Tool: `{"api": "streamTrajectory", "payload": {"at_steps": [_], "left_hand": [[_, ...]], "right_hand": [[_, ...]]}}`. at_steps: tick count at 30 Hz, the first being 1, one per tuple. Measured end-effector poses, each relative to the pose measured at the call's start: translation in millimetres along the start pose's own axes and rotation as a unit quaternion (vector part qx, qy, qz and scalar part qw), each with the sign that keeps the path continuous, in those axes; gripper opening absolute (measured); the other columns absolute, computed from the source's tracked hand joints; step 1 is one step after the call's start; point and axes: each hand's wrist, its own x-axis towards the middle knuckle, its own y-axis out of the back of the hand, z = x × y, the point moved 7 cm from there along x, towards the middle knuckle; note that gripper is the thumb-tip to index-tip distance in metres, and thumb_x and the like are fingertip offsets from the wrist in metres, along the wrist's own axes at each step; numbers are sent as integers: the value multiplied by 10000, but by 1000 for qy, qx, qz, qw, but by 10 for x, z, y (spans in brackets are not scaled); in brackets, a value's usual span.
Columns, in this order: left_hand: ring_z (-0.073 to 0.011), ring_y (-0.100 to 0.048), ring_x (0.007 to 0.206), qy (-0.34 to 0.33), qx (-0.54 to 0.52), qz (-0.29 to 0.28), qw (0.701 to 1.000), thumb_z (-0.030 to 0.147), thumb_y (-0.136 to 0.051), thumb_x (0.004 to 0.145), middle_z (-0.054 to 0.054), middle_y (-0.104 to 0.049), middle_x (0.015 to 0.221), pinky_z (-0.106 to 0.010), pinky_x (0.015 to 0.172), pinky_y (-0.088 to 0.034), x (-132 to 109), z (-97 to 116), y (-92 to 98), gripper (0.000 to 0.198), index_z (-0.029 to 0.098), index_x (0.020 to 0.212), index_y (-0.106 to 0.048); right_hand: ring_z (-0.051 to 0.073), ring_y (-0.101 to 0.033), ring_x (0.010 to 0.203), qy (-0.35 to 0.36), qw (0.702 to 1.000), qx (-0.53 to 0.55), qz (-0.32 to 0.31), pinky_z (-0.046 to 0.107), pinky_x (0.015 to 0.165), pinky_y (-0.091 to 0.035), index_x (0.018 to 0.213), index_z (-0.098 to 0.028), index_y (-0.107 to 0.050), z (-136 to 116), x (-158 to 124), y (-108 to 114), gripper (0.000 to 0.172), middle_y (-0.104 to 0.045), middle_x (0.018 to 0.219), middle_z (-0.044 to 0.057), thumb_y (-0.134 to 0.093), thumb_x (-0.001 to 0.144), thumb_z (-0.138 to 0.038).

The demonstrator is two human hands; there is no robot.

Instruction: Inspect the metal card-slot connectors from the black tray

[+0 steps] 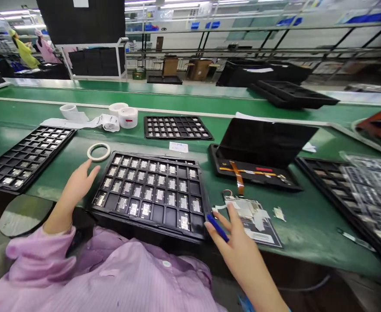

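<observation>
My left hand (76,184) is beside the left edge of a black compartment tray (157,213), its thumb and index finger apart and nothing in its grasp. Just above those fingertips lies a ring of tape (107,154). Small silver modules (150,179) fill most of the tray's compartments. A blue stick-like tool (218,228) is held in my right hand (239,242), at the tray's right edge; its exact kind is unclear. The index finger of that hand reaches over a circuit board (244,209) with white tape strips. An orange flex cable (237,177) runs from the board to a black display unit (262,145).
Another module tray (30,154) lies at left, and one (177,126) stands behind. White label rolls (127,117) sit at the back left. On the right is a tray covered with clear plastic parts (372,186). Tweezers (355,239) lie near the front edge. Several people work far left.
</observation>
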Motion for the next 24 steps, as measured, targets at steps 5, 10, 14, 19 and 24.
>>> {"api": "streamTrajectory", "payload": {"at_steps": [5, 10, 14, 19, 24], "left_hand": [[-289, -460, 1426, 54, -134, -92, 985, 537, -518, 942, -197, -511, 1506, -447, 1191, -329, -634, -148, -287, 755, 127, 1546, -327], [-282, -407, 1462, 122, -341, -72, 929, 490, -643, 885, -173, -468, 1547, -431, 1202, -330, -868, -148, -335, 757, 153, 1511, -383], [-267, -383, 1475, 194, -494, -64, 845, 377, -747, 828, -118, -497, 1538, -360, 1211, -317, -967, -59, -276, 645, 196, 1407, -528], [-231, -615, 1255, 288, -579, -109, 755, 104, -647, 847, -126, -656, 1346, -297, 976, -535, -969, 18, -230, 494, 164, 1330, -566], [-211, -733, 880, 314, -598, -177, 716, 57, -516, 910, -160, -745, 1064, -293, 722, -608, -790, 22, -226, 216, 93, 1056, -670]], "right_hand": [[364, -619, 1216, 5, 999, -23, -33, 490, 974, -495, 1612, -75, -132, -52, -5, -103, 912, -560, 1424, 206, -474, 913, -551], [363, -620, 1216, 12, 999, -25, -45, 489, 975, -491, 1617, -90, -141, -49, 72, -88, 896, -534, 1454, 189, -491, 910, -515], [357, -625, 1209, 9, 998, -33, -47, 485, 981, -491, 1619, -107, -158, -13, 142, -72, 907, -534, 1459, 154, -510, 881, -500], [352, -626, 1211, 9, 998, -49, -44, 476, 985, -495, 1615, -115, -189, 30, 208, -71, 896, -524, 1470, 144, -491, 879, -528], [346, -608, 1239, 14, 998, -52, -41, 465, 1016, -477, 1616, -114, -186, 58, 244, -86, 905, -523, 1474, 143, -485, 878, -543]]}}
